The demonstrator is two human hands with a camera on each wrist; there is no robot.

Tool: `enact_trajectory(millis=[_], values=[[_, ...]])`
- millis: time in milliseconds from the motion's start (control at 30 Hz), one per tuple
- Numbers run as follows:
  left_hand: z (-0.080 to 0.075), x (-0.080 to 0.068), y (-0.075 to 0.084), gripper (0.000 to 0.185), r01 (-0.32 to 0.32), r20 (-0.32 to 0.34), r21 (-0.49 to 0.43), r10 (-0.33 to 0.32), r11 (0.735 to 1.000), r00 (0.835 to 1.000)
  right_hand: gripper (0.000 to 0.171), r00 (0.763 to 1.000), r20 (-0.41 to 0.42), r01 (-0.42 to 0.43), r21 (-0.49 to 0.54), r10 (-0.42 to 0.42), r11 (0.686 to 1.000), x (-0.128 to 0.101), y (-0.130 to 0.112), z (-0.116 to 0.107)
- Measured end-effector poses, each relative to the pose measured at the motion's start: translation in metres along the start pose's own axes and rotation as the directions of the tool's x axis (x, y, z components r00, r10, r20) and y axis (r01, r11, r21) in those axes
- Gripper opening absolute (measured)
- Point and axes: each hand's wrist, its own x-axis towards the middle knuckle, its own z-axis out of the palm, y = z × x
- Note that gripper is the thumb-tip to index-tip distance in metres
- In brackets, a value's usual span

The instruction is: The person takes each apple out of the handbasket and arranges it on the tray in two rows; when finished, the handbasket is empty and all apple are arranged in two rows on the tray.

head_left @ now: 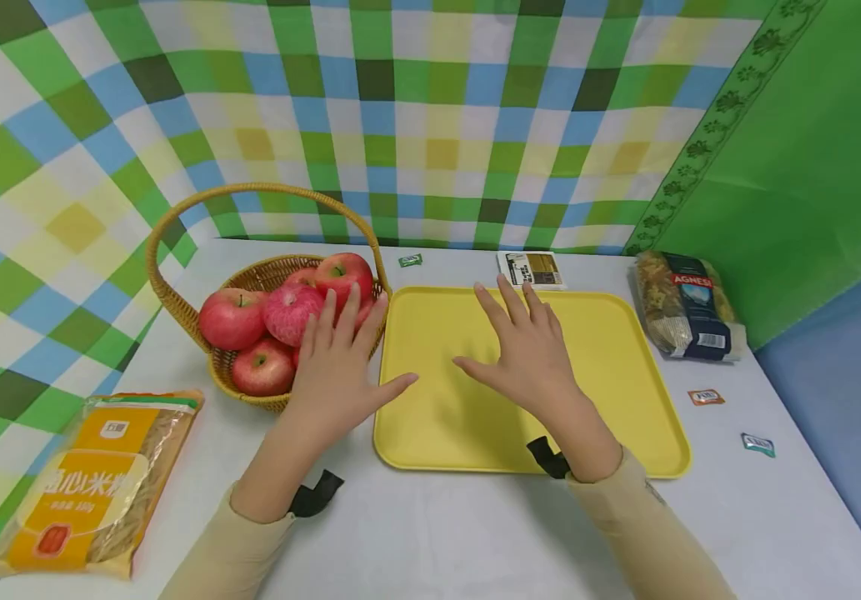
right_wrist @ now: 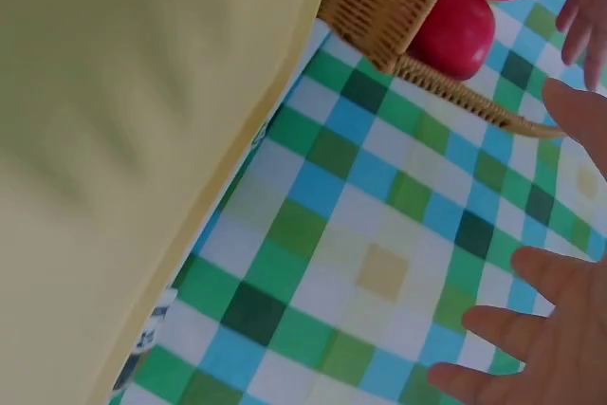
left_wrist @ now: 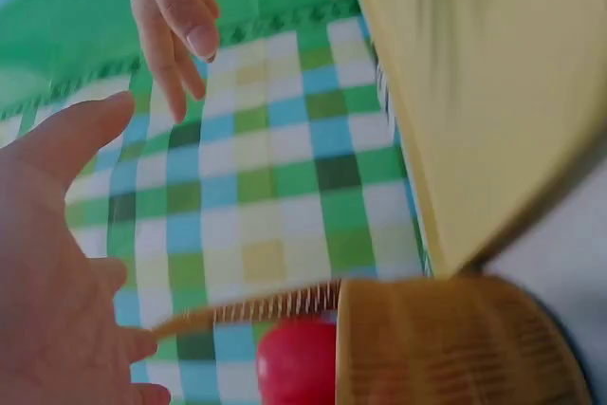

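Note:
My left hand (head_left: 337, 375), fingers spread and straight, is held over the right front side of a wicker basket (head_left: 250, 400) full of red apples (head_left: 232, 318). Nothing is in its grasp. Above the yellow tray (head_left: 430, 433) my right hand (head_left: 531, 358) is spread too, thumb pointing left, holding nothing and casting a shadow on the tray. The left wrist view shows the basket's side (left_wrist: 455, 339) and one apple (left_wrist: 296, 362) beyond the left fingers. In the right wrist view, the right fingers (right_wrist: 512, 329) stretch out in the air beside the tray.
A yellow-labelled bag (head_left: 85, 483) lies at the front left. An AGNESI pasta bag (head_left: 688, 304) rests at the back right. Behind the tray are a small white-and-brown packet (head_left: 531, 270) and a green wrapped candy (head_left: 411, 260). Orange (head_left: 705, 397) and teal (head_left: 758, 444) ones lie right.

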Motion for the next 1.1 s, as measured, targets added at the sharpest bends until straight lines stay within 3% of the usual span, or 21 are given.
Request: enact_trajectory(millis=[100,200,300,367,467,600,733,833,900,1000,1100], values=[[-0.007,-0.013,-0.013,0.103,0.061,-0.066,-0.03,-0.063,0.998,0.996,0.092,0.999,-0.018,0.042,0.044,-0.042,0.998,0.01,-0.011,0.003],[-0.01,-0.028,-0.03,0.106,0.133,-0.152,-0.094,-0.146,0.987,0.977,0.09,0.996,-0.01,0.093,0.094,-0.093,0.991,0.023,-0.026,0.007],[-0.005,-0.043,-0.048,0.106,0.205,-0.221,-0.202,-0.249,0.958,0.943,0.088,0.99,0.011,0.137,0.149,-0.14,0.979,0.036,-0.046,0.011],[0.002,-0.052,-0.059,0.106,0.254,-0.246,-0.296,-0.33,0.921,0.911,0.086,0.986,0.026,0.16,0.182,-0.167,0.97,0.045,-0.061,0.014],[0.014,-0.06,-0.076,0.103,0.306,-0.247,-0.464,-0.454,0.831,0.856,0.083,0.978,0.042,0.192,0.217,-0.205,0.957,0.059,-0.085,0.021],[0.028,-0.062,-0.094,0.097,0.335,-0.168,-0.682,-0.584,0.651,0.794,0.081,0.965,0.061,0.233,0.242,-0.254,0.942,0.078,-0.114,0.033],[0.036,-0.062,-0.105,0.09,0.329,-0.055,-0.824,-0.642,0.461,0.764,0.078,0.953,0.082,0.263,0.246,-0.29,0.933,0.095,-0.138,0.043],[0.038,-0.063,-0.109,0.085,0.298,-0.014,-0.885,-0.662,0.357,0.749,0.077,0.95,0.113,0.263,0.211,-0.291,0.942,0.105,-0.153,0.049],[0.038,-0.063,-0.111,0.083,0.28,0.0,-0.909,-0.672,0.308,0.74,0.077,0.949,0.144,0.256,0.165,-0.28,0.952,0.11,-0.163,0.051],[0.038,-0.065,-0.113,0.081,0.277,0.017,-0.922,-0.688,0.27,0.726,0.075,0.947,0.182,0.256,0.074,-0.265,0.964,0.116,-0.175,0.055],[0.037,-0.067,-0.114,0.081,0.282,0.032,-0.927,-0.696,0.248,0.718,0.071,0.948,0.191,0.259,0.009,-0.256,0.966,0.118,-0.183,0.058]])
